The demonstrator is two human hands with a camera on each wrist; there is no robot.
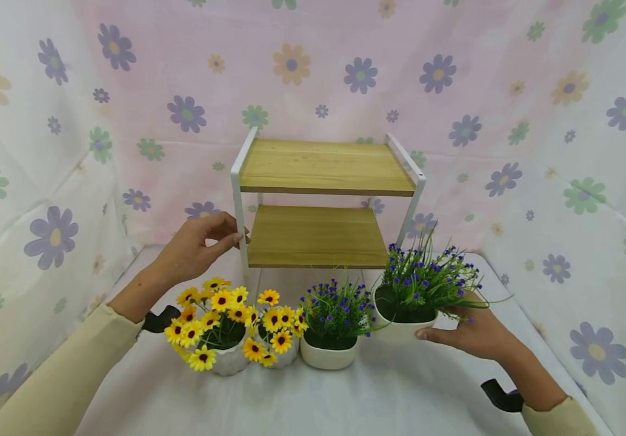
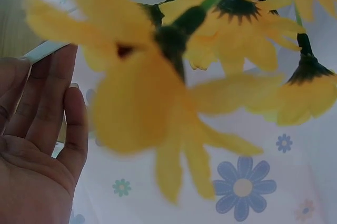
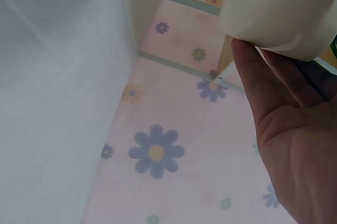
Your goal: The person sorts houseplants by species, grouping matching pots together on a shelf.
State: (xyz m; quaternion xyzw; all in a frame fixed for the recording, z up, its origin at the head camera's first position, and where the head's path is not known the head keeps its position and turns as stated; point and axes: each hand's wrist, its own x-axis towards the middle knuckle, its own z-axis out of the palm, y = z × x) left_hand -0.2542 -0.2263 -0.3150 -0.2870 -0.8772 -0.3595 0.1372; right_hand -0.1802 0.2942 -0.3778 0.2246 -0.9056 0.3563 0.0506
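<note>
In the head view, the left hand [image 1: 198, 242] has its thumb and bent fingers around the left front leg [image 1: 239, 212] of a 2-tier shelf [image 1: 326, 166], while the right hand [image 1: 476, 330] grips a cream pot [image 1: 400, 329] of purple-flowered greenery [image 1: 427, 275] in front of the shelf's right front leg, thumb against the pot wall. Before the shelf are 3 more planters: a smaller cream planter [image 1: 328, 358], a yellow-flowered pot [image 1: 286, 357] and, furthest toward the shelf's left side, a bulkier grey-white pot [image 1: 231, 361]. The held pot looks rigid, smooth and fairly light, maybe slippery, and breakable if it is ceramic; the thin stems look soft and likely to bend, so the wall and base seem better holds than the foliage. In the left wrist view, thumb and fingers close on the shelf's pale frame, which looks stiff and slim enough to pinch, near blurred yellow blooms [image 2: 137, 103]. In the right wrist view, fingertips support the pot's lower edge, with the shelf behind it; this low hold should guard against slipping.
</note>
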